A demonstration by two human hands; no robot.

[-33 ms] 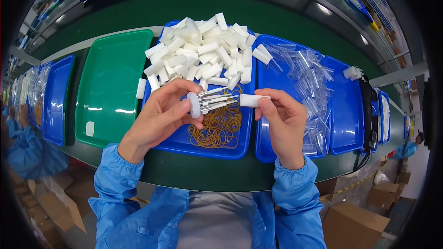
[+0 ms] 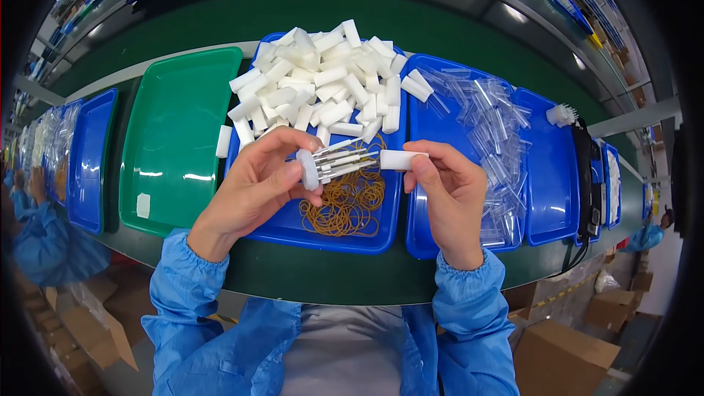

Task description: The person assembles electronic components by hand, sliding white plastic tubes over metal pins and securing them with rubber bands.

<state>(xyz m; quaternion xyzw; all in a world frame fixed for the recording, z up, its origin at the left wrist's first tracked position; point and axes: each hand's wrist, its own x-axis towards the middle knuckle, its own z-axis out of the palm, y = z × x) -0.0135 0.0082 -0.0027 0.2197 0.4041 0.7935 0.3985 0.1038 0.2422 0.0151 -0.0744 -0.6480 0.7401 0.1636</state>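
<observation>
Four blue trays [image 2: 345,238], one green tray [image 2: 176,132]

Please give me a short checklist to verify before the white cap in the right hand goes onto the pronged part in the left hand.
1. Left hand grips the pronged part by its round white base: ok.
2. Right hand holds the white cap at its far end: ok.
3. Cap mouth faces the prong tips, a small gap between them: ok.
4. Prongs straight and even: cannot tell, too small.
5. Rubber bands lie below in the blue tray, clear of the prongs: ok.
6. Cap hollow free inside: cannot tell.
</observation>
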